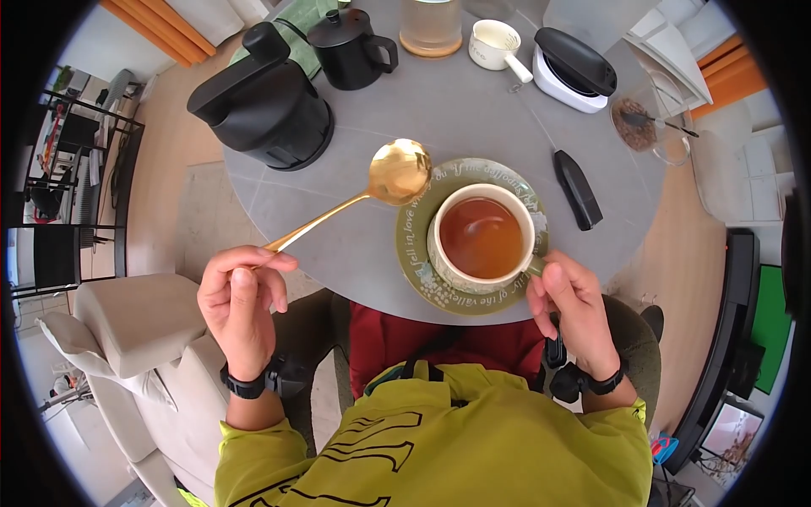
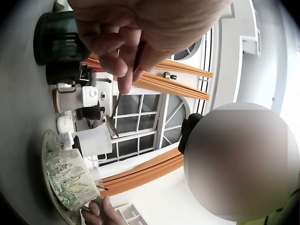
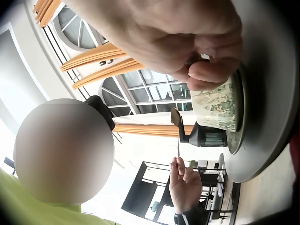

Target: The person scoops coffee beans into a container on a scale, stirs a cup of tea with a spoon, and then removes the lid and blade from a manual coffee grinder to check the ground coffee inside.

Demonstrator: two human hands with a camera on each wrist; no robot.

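Golden metal shines on the spoon (image 1: 397,174), which the head view shows in the left hand (image 1: 242,308), out over the left part of the near edge of the grey surface (image 1: 473,118). The grip of this hand pinches the thin spoon end between thumb and fingers. Near the middle of the same edge lies a green saucer (image 1: 414,245), and on it stands a cup (image 1: 448,272) of reddish-brown tea (image 1: 481,238). The grip of the right hand (image 1: 579,313) pinches the cup's handle. Toward the right edge lies a black oblong device (image 1: 579,190); toward the left edge stands a black appliance (image 1: 262,110), and near the far edge a black pot (image 1: 345,51).

In the left wrist view, the spoon is in the air, apart from the cup, which sits upright with its floral wall visible.

In the right wrist view, the right fingers are pressed together at the cup, and they mostly hide the handle. The left hand, well apart, holds the spoon raised.
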